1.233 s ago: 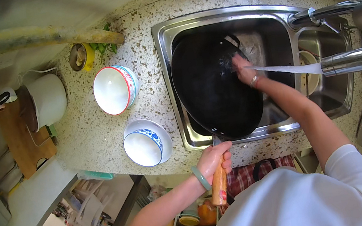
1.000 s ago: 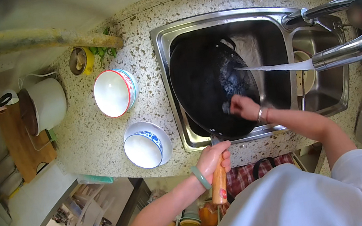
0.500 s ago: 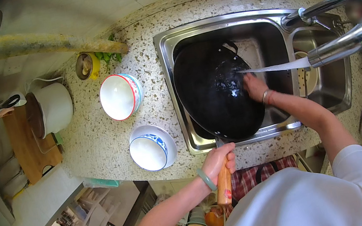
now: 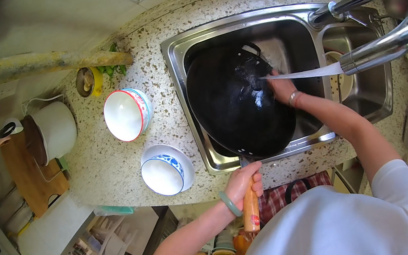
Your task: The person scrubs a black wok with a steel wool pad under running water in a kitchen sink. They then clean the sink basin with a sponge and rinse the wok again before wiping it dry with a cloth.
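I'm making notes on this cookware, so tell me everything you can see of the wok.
The wok is large, round and black, apparently metal, with a wet, shiny patch inside. It has a long wooden handle, gripped by the left hand, and a small loop handle opposite. It lies open side up in the sink, looking slightly tilted. Running water pours into it; the right hand is at its right rim.
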The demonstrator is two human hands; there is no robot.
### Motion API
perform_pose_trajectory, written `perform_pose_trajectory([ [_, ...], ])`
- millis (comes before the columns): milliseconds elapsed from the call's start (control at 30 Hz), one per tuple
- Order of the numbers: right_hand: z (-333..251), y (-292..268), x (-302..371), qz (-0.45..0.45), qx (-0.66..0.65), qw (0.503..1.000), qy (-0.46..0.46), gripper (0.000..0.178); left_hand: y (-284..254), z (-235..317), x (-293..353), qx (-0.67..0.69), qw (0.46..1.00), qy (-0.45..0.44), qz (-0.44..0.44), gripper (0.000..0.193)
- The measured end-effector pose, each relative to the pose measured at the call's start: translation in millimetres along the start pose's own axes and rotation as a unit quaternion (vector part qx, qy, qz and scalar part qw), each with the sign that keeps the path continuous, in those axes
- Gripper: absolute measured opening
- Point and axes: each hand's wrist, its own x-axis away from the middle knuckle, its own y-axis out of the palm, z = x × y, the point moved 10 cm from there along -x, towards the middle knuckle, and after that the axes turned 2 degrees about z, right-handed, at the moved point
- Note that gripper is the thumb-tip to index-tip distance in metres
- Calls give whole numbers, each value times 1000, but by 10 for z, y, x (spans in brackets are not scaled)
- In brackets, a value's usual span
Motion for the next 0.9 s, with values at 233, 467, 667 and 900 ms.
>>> perform_pose_trajectory([
  [233,-391,-175,-822,274,-187,920,209,19,7,32,35,-7,1000,-11,7,26],
  [467,-1466,-333,-1046,274,-395,873,87,22,37,71,20,-34,999,-12,17,24],
  [667,-1724,-29,399,-102,-369,915,-128,18,6,59,25,-23,1000,0,6,22],
  [900,-322,-195,-519,146,-95,985,-7,20,44,60,-2,-26,1000,-12,2,22],
])
